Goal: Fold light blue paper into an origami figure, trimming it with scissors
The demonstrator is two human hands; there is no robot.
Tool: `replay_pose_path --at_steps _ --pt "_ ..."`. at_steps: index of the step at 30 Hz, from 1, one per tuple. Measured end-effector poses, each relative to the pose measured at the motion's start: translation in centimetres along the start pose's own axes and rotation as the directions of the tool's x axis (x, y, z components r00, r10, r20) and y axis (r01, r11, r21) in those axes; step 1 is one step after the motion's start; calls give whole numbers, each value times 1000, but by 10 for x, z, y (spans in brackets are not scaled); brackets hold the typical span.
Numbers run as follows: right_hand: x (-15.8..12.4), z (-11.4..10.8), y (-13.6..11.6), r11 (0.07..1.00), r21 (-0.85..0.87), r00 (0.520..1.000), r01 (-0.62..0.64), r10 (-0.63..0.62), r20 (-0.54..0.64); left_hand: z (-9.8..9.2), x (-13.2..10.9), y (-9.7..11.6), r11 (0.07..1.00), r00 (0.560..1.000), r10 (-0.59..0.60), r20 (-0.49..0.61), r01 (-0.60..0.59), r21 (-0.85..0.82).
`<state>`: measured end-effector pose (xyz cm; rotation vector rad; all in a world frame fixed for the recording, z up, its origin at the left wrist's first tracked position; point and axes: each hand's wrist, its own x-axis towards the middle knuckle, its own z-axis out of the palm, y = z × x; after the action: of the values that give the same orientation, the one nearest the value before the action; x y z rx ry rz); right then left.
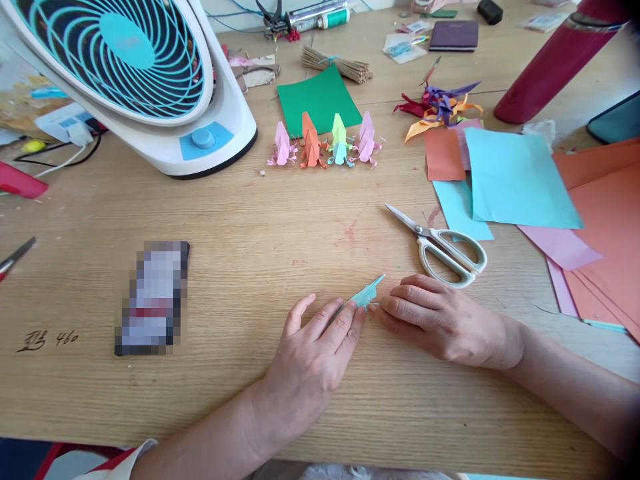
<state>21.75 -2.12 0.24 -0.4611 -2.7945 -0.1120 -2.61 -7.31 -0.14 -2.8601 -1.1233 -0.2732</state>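
Note:
A small folded piece of light-blue paper (367, 295) lies at the fingertips of both hands, low over the wooden table. My left hand (320, 350) rests palm down, its fingertips pressing on the paper's near side and one finger lifted away to the left. With curled fingers, my right hand (435, 320) pinches a thin part at the paper's right edge. Its thumb is mostly hidden. Just beyond the right hand lie white-handled scissors (445, 250), their blades pointing up and left. Several folded paper frogs (311, 143) stand in a row farther back.
A white and blue fan (210, 137) stands at back left, a blurred phone (155, 300) below it. Green paper (320, 100) lies behind the frogs. Colored sheets (525, 177) spread on the right near folded paper cranes (440, 107) and a red bottle (550, 63).

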Motion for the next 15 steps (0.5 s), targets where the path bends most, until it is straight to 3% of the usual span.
replay_pose_path --at_steps 9,15 --pt "-5 -4 -2 998 24 997 -56 55 49 3 1 -3 989 998 -64 24 67 -133" --pt "-10 -8 -7 988 94 990 -120 112 90 2 -3 -3 992 997 -40 71 49 -119"
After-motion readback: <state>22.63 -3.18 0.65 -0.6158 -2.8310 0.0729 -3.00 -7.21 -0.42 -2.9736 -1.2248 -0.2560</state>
